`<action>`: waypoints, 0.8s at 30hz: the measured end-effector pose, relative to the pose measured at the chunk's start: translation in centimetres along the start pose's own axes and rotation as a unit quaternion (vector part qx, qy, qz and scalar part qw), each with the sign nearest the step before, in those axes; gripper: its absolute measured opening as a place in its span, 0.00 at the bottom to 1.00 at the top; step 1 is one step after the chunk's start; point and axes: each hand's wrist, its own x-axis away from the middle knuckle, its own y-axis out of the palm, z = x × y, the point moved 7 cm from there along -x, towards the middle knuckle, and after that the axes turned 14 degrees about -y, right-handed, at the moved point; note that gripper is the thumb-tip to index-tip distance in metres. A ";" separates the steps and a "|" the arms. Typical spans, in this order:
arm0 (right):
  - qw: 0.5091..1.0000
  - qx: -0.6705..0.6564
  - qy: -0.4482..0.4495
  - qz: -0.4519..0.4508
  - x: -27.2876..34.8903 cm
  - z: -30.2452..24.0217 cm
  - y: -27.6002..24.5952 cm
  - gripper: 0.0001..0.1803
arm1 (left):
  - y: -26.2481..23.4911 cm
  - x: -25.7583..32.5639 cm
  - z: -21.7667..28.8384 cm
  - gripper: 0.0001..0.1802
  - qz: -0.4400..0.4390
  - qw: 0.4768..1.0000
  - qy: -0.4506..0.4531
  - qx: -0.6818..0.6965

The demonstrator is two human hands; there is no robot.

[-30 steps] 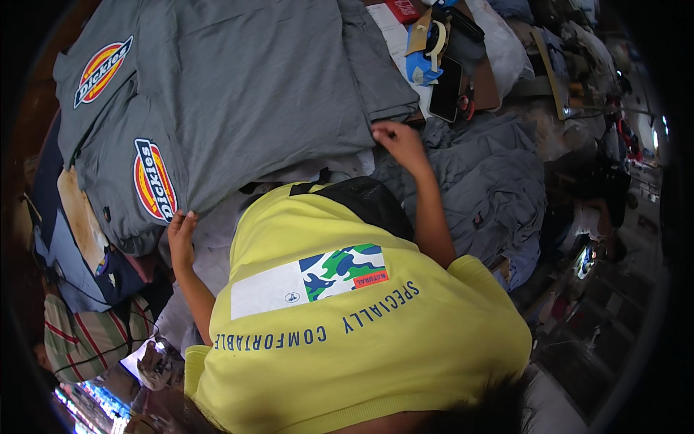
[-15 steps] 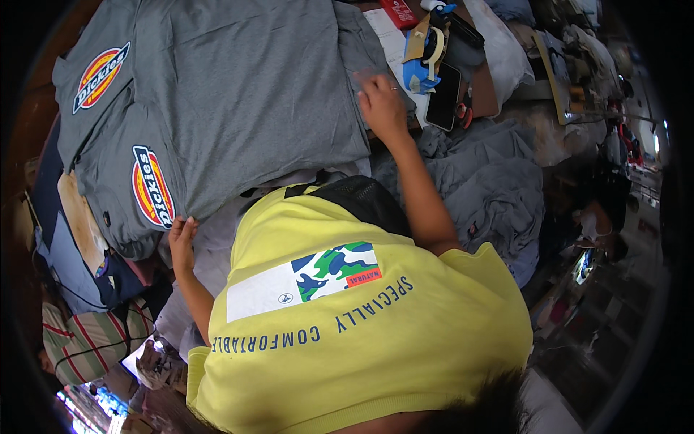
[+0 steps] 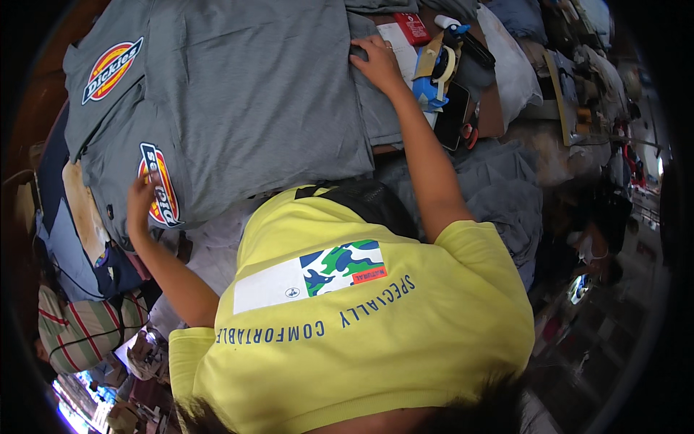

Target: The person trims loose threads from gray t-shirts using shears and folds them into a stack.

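Note:
A grey T-shirt (image 3: 253, 94) with oval red-and-yellow patches lies spread across the upper left of the head view. My left hand (image 3: 140, 202) rests on it, fingers loosely extended over the edge of the lower patch (image 3: 160, 189). At the far right edge of the shirt, my right hand (image 3: 379, 65) has its fingers curled and drawn together. A small dark bit shows at those fingertips; whether it is a cloth fold or a separate object I cannot tell. More grey cloth (image 3: 377, 116) lies under my right wrist.
Right of my right hand are a tape roll (image 3: 448, 65) in a blue-taped holder, a red box (image 3: 412, 29), a black phone (image 3: 454, 123) and red-handled scissors (image 3: 471, 130). Crumpled grey cloth (image 3: 499, 188) lies nearer. A striped bundle (image 3: 90, 329) sits at lower left.
My left hand has moved left and away from me, from the shirt's near edge onto the patch. My right hand has shifted farther away along the shirt's right edge.

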 end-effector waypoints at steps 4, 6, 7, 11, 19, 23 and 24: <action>0.989 -0.125 0.066 -0.030 -1.5 1.0 2.6 0.25 | 0.9 -3.5 8.1 0.32 0.025 0.988 0.049 0.142; 0.948 -0.294 0.124 -0.021 -2.0 0.8 3.5 0.28 | 1.5 -6.3 9.2 0.36 0.046 0.979 0.038 0.197; 0.906 -0.397 0.144 -0.006 -2.2 0.1 3.5 0.29 | 1.6 -7.5 9.4 0.38 0.056 0.976 0.027 0.207; 0.812 -0.579 0.073 0.007 -3.2 -1.6 3.3 0.34 | 2.6 -10.6 10.9 0.42 0.063 0.981 0.007 0.186; 0.883 -0.445 0.025 0.150 -4.8 -2.8 3.6 0.42 | 3.8 -12.8 10.3 0.44 0.096 0.984 0.029 0.149; 0.962 -0.095 -0.038 0.252 -5.7 -3.5 2.1 0.38 | 3.2 -14.2 9.7 0.41 0.144 0.981 0.031 0.124; 0.939 -0.162 -0.002 0.304 -5.6 -1.5 2.4 0.37 | 3.4 -14.8 9.8 0.40 0.149 0.982 0.032 0.114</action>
